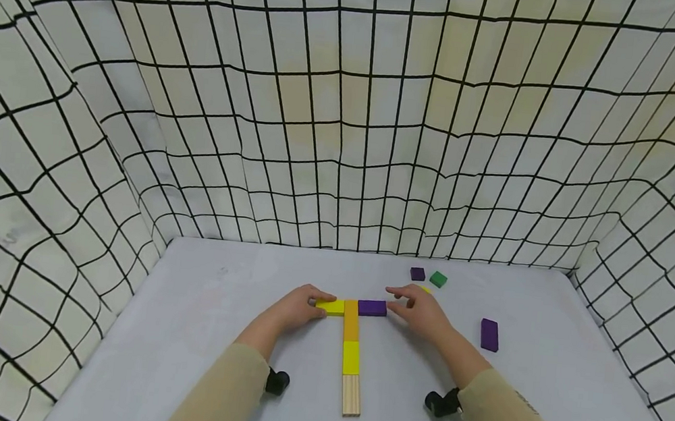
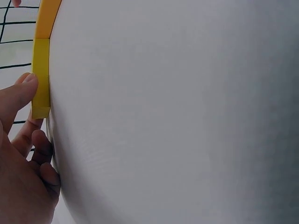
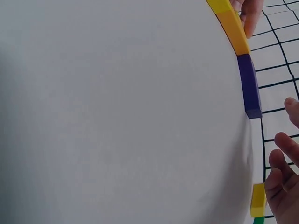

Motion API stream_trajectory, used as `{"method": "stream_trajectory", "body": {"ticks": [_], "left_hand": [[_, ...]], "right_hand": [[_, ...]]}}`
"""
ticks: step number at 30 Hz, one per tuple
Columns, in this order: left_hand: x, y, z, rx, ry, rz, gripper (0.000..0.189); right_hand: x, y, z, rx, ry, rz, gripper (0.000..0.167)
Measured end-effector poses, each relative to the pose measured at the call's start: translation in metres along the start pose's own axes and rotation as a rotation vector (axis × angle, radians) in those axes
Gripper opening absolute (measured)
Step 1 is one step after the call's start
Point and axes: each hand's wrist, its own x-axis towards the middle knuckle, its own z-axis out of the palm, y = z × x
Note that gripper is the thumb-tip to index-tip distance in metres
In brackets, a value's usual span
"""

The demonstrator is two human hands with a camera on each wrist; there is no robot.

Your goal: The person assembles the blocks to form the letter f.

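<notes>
Flat blocks form a T on the white table. The crossbar has a yellow block (image 1: 331,307) on the left, the top of an orange block (image 1: 350,320) in the middle and a purple block (image 1: 373,308) on the right. Below the orange one come another yellow block (image 1: 350,357) and a plain wooden block (image 1: 351,395). My left hand (image 1: 296,307) pinches the left yellow block, its thumb on the side in the left wrist view. Just off the purple block's right end is my right hand (image 1: 422,312), fingers spread and holding nothing; the right wrist view shows a gap.
Behind the right hand lie a small purple block (image 1: 417,274), a green block (image 1: 438,279) and a partly hidden yellow block (image 3: 258,199). Farther right is a loose purple block (image 1: 489,335). White walls with black netting (image 1: 346,123) enclose the table's back and sides.
</notes>
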Motion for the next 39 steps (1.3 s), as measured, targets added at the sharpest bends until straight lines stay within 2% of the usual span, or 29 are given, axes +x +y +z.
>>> {"method": "stream_trajectory", "body": {"ticks": [8,21,26,33,39], "left_hand": [[-0.001,-0.001,-0.003,-0.011,-0.018,-0.003,0.034],[-0.001,0.002,-0.005,-0.009,-0.021,0.005,0.034],[-0.001,0.0,-0.005,-0.006,-0.02,-0.005,0.034],[-0.001,-0.001,-0.007,-0.019,-0.021,-0.003,0.034],[-0.003,0.0,-0.005,-0.023,-0.027,0.003,0.034]], "right_hand": [[-0.017,0.008,-0.033,-0.045,-0.022,-0.032,0.04],[-0.07,0.046,-0.086,-0.066,-0.024,0.018,0.041],[-0.089,0.059,-0.094,-0.059,-0.038,0.055,0.04],[-0.109,0.066,-0.098,-0.027,-0.069,0.104,0.042],[-0.123,0.074,-0.096,-0.061,-0.114,0.163,0.05]]}}
